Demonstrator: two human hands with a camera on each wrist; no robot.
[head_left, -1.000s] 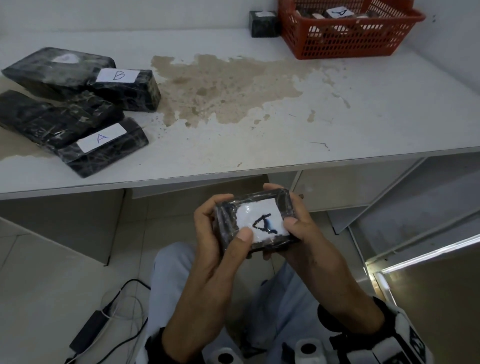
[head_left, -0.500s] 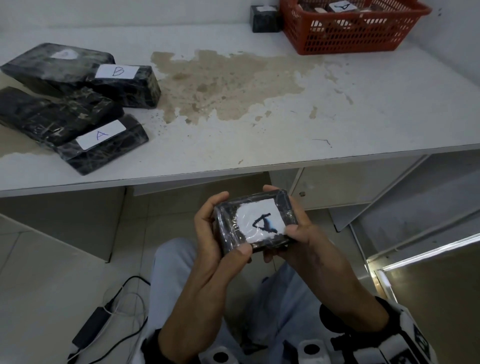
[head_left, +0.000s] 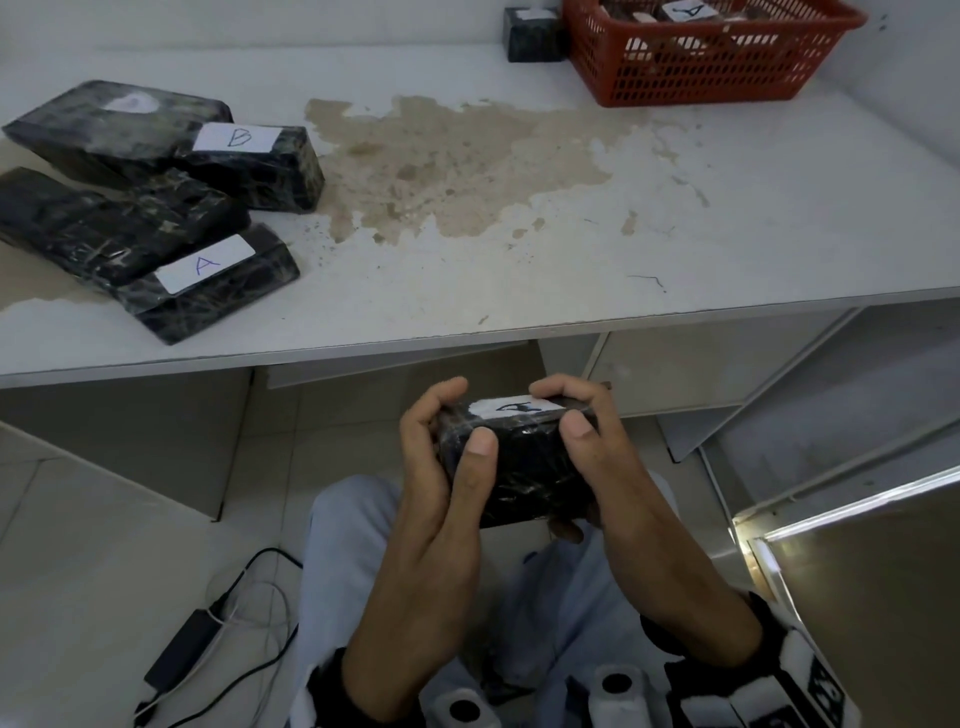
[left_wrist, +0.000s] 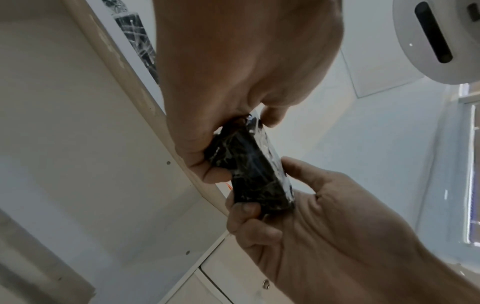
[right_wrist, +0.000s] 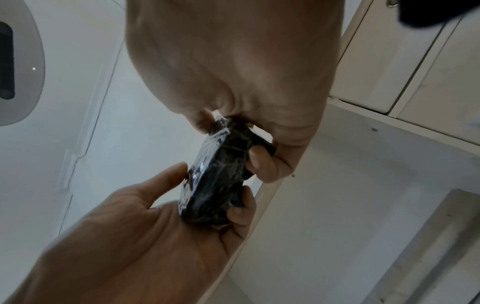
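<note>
A small black wrapped block (head_left: 519, 467) is held over the lap, below and just in front of the surface's (head_left: 675, 218) front edge, resting on nothing but the hands. The left hand (head_left: 436, 493) and right hand (head_left: 597, 467) take one end each, and both grips are clamped on it: thumbs pressed on the near dark face, fingers curled over the far edge. It is tilted so that its white label (head_left: 511, 407), marked with what reads as an A, faces up and away, probably so the wrapping and the marking can be checked before it is sorted. On the surface's left part lie larger black blocks, among them the block labelled A (head_left: 208, 270) and the block labelled B (head_left: 244, 156), likely the sorting piles; a red basket (head_left: 701, 67) holding more blocks stands at the surface's far right corner
</note>
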